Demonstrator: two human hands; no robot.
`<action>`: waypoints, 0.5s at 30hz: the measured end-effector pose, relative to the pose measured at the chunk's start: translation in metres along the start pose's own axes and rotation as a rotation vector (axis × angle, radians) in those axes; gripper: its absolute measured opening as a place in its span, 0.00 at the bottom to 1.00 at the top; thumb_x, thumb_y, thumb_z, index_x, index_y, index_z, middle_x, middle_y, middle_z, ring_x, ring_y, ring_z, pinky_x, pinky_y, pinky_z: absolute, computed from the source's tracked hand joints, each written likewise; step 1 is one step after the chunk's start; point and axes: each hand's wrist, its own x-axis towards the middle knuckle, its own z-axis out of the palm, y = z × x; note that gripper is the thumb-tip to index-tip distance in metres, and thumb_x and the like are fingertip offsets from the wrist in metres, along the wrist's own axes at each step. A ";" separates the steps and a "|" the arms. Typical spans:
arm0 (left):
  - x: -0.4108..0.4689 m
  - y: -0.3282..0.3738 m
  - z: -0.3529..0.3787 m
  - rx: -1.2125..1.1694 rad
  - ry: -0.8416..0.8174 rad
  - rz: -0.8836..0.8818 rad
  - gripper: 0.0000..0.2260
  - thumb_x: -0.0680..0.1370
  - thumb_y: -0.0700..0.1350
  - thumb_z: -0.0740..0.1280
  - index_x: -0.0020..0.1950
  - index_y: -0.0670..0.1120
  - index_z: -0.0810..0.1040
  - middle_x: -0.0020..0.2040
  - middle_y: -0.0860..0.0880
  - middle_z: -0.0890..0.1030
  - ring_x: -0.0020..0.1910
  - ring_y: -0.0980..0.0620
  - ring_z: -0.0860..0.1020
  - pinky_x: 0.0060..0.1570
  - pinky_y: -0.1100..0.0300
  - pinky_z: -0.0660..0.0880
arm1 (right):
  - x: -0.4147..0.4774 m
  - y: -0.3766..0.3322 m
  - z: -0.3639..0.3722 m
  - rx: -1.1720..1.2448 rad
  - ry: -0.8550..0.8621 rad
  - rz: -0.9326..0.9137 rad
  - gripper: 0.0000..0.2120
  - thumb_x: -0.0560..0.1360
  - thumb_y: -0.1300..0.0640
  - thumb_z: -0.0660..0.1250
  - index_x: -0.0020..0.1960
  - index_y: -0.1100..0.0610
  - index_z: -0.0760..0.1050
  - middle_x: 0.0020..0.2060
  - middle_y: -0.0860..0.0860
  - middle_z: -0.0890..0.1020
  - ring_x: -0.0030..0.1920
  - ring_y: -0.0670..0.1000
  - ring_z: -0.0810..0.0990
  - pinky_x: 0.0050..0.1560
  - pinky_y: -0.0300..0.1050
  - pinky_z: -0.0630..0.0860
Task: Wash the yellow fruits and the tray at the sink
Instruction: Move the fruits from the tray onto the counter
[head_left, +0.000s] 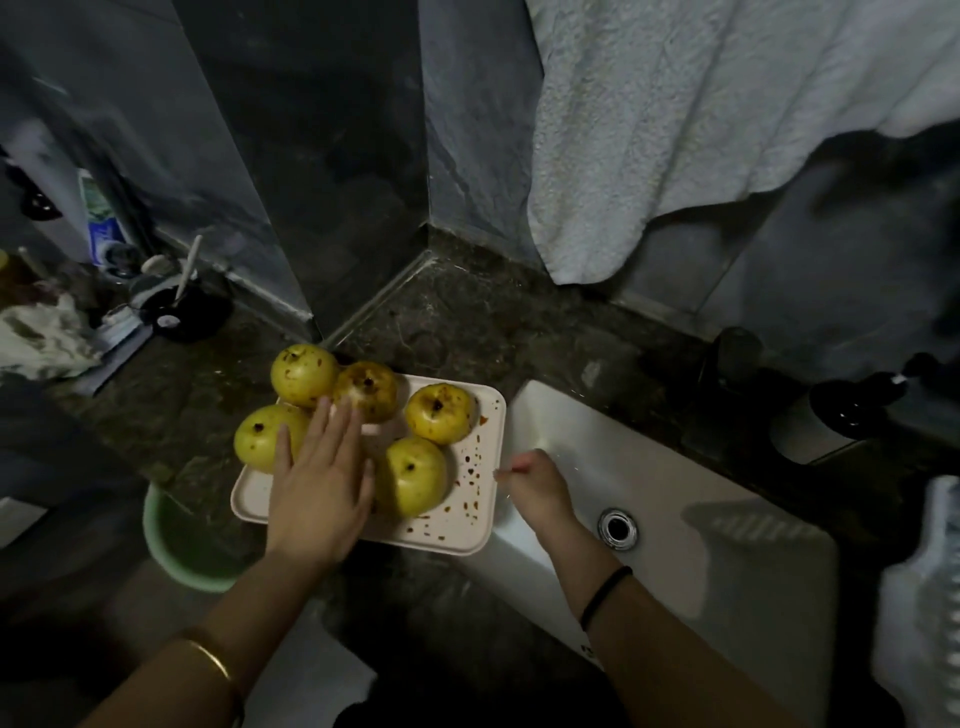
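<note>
Five yellow fruits sit on the pale tray, all speckled with brown bits, and the tray's right half is spattered too. Tray is on the dark counter, its right edge just beside the left rim of the white sink. One fruit sits at the tray's far left corner, one at the left edge, and one near the front edge. Left hand lies flat with fingers straight and together, over the tray's middle between the fruits, fingertips reaching the far pair. Right hand hovers at the sink's left rim by the tray's right edge, fingers curled; can't tell if it pinches the tray rim or anything else. Drain looks open and no water is visible. Washing looks not yet begun. Judgement: lift one fruit at a time into the basin, steady the others so none rolls off the counter's edge, and do the tray last. White towel hangs above, and a green bucket stands below the counter's front edge.
</note>
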 end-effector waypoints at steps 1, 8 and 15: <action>-0.006 0.004 -0.001 -0.007 -0.017 0.009 0.28 0.76 0.53 0.51 0.72 0.40 0.68 0.71 0.42 0.70 0.74 0.45 0.61 0.68 0.35 0.58 | -0.003 0.002 -0.002 -0.035 0.028 -0.007 0.08 0.73 0.57 0.68 0.50 0.58 0.73 0.52 0.55 0.80 0.54 0.56 0.77 0.48 0.44 0.71; -0.022 0.015 -0.002 0.032 -0.069 0.008 0.29 0.75 0.56 0.53 0.70 0.41 0.70 0.67 0.41 0.75 0.71 0.42 0.66 0.70 0.43 0.51 | -0.017 -0.002 0.008 -0.100 0.039 -0.170 0.12 0.72 0.64 0.65 0.55 0.57 0.74 0.57 0.54 0.79 0.57 0.56 0.77 0.53 0.43 0.72; -0.015 0.017 -0.001 0.121 -0.071 -0.015 0.38 0.67 0.68 0.65 0.66 0.41 0.75 0.59 0.43 0.80 0.55 0.40 0.76 0.51 0.49 0.64 | -0.011 -0.025 0.032 -0.170 0.081 -0.290 0.23 0.72 0.58 0.67 0.67 0.55 0.69 0.62 0.53 0.75 0.62 0.56 0.74 0.60 0.50 0.73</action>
